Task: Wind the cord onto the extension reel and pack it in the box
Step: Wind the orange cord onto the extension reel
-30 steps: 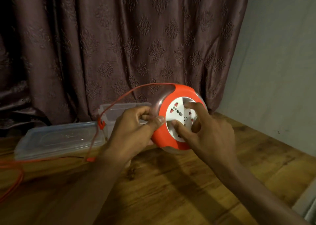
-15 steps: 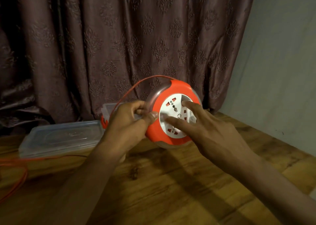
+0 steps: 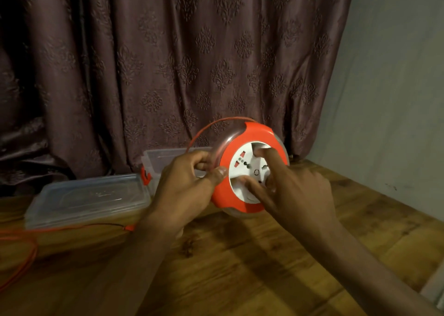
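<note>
An orange extension reel (image 3: 257, 133) with a white socket face stands on edge above the wooden table. My left hand (image 3: 187, 185) grips its clear rim from the left, thumb on the orange front. My right hand (image 3: 288, 190) presses its index finger and thumb into the white socket disc (image 3: 242, 166). The orange cord (image 3: 209, 128) arcs from the reel's top down behind my left hand, then trails along the table (image 3: 60, 229) and off the left edge. A clear plastic box (image 3: 163, 157) sits behind my left hand.
A clear lid (image 3: 86, 197) lies flat on the table at the left, next to the box's orange latch (image 3: 145, 176). A dark patterned curtain (image 3: 192, 63) hangs close behind. A pale wall (image 3: 396, 99) borders the table (image 3: 264, 267) on the right.
The white socket disc has turned under my right fingers, whose index finger moved up to its top. The cord loop over the reel has grown shorter. My left hand kept its grip.
</note>
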